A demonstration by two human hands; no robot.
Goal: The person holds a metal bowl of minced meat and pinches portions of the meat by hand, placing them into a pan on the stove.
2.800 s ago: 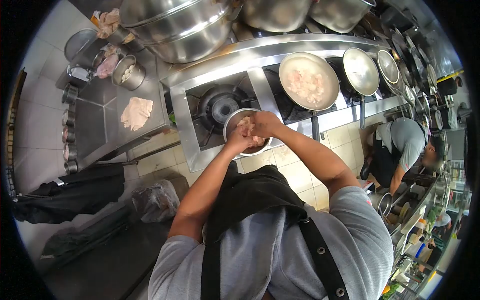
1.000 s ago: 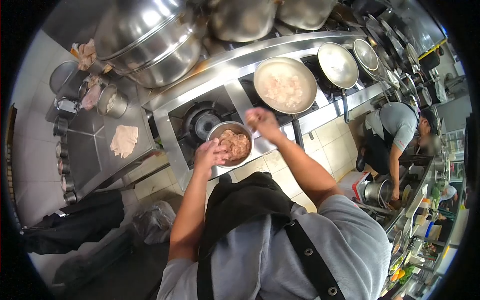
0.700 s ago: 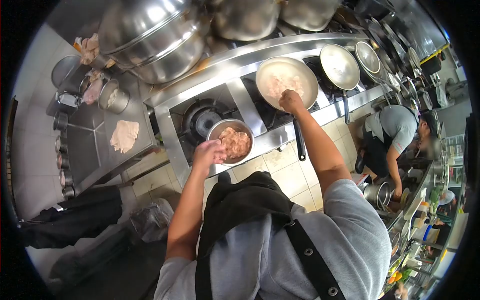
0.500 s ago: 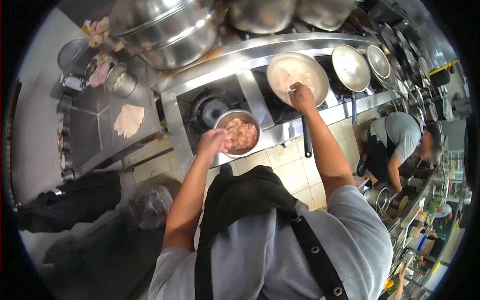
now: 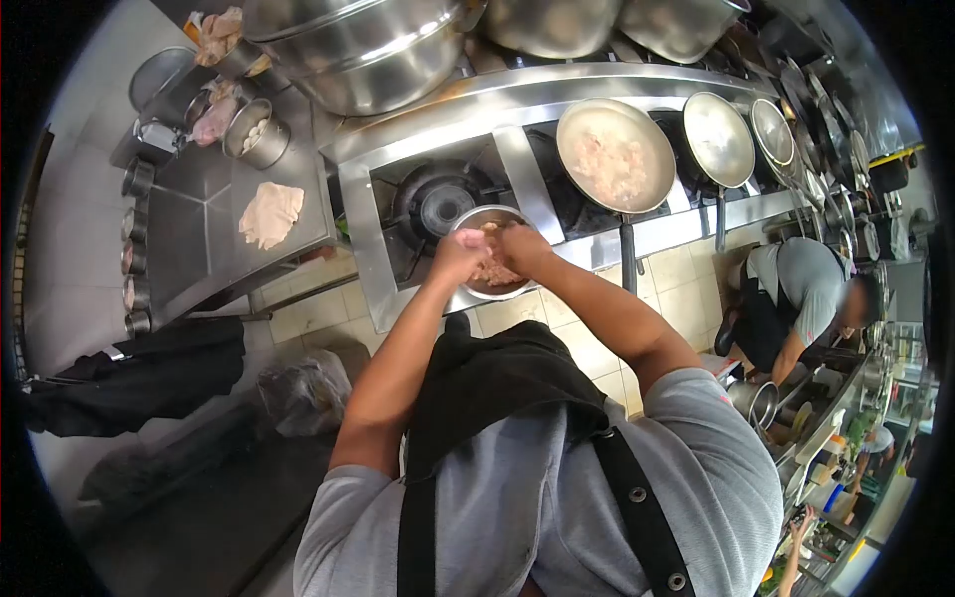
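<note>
Both hands are at a metal bowl (image 5: 489, 213) by the near edge of the stove (image 5: 363, 244), to the right of and nearer than the round burner (image 5: 444, 206). The meat (image 5: 494, 272) lies inside the bowl, in a pinkish-brown heap. The left hand (image 5: 459, 256) comes over the bowl's left side, its fingers bent towards the meat; the right hand (image 5: 522, 249) comes over from the right, its fingers curled down and mostly hidden (I cannot tell whether either hand grips a piece).

Farther right on the stove is a wide pan (image 5: 648, 191) with pale pieces (image 5: 609, 169) inside, its handle pointing near. Beyond it to the right is a smaller pan (image 5: 718, 139). On the worktop (image 5: 229, 254) at left lies a flat, pale sheet (image 5: 271, 214), with a pot (image 5: 267, 151) holding whitish lumps farther back.
</note>
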